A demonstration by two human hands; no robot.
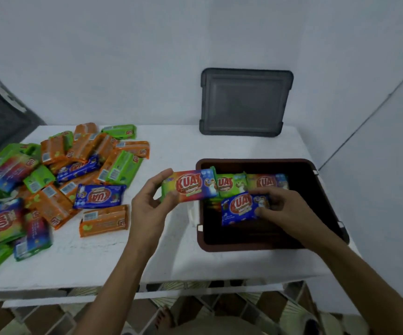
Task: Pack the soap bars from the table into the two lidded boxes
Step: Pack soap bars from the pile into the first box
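A dark brown box [321, 201] stands open on the right of the white table [171, 257]. Two soap bars stand on edge along its far wall, a green one [231, 183] and a rainbow one [266, 182]. My left hand [151, 201] grips a rainbow-wrapped soap bar [190, 186] at the box's left rim. My right hand [282, 209] pinches a blue soap bar [240, 209] inside the box. A pile of orange, green, blue and rainbow soap bars [57, 170] covers the table's left side.
A grey lid [245, 102] leans against the wall behind the box. A second dark grey box or lid [0, 117] sits at the far left, partly cut off. The table's front edge runs just below my forearms, with tiled floor beneath.
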